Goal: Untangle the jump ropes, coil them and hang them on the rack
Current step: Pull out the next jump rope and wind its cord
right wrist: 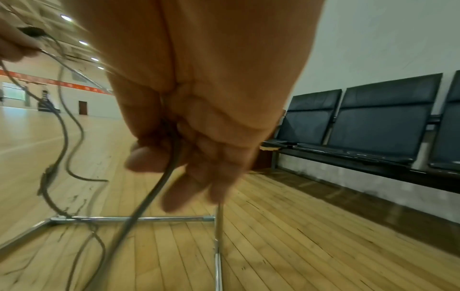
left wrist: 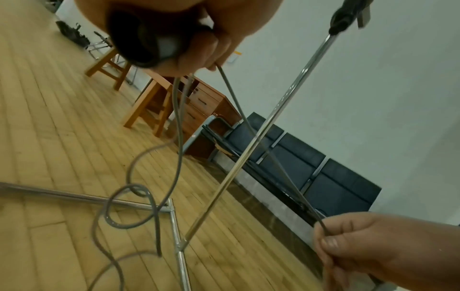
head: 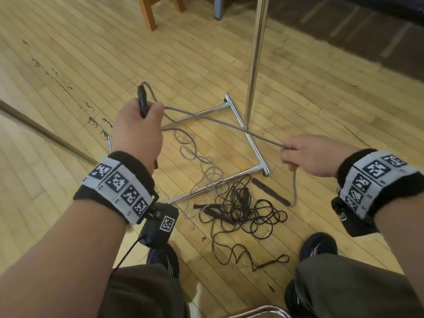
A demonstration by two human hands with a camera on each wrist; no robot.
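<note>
Barely begun: left hand (head: pixel 137 131) gripping the grey rope (head: pixel 220 122) with its black handle (head: pixel 142 101), right hand (head: pixel 314 157) pinching the same rope farther along, stretched taut between. Lower down, still heaped on the floor (head: pixel 68 76) beside the dark rope tangle (head: pixel 247 214); nothing visibly coiled or hung on the rack (head: pixel 255 65).

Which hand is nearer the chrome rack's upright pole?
Right. The right hand pinches the grey rope just right of the pole; the left hand is farther off, left.

Two jump ropes: one grey rope (head: pixel 220 121) and one dark brown rope (head: pixel 257 216). One chrome rack (head: pixel 253 65). Two hands, two shoes.
</note>
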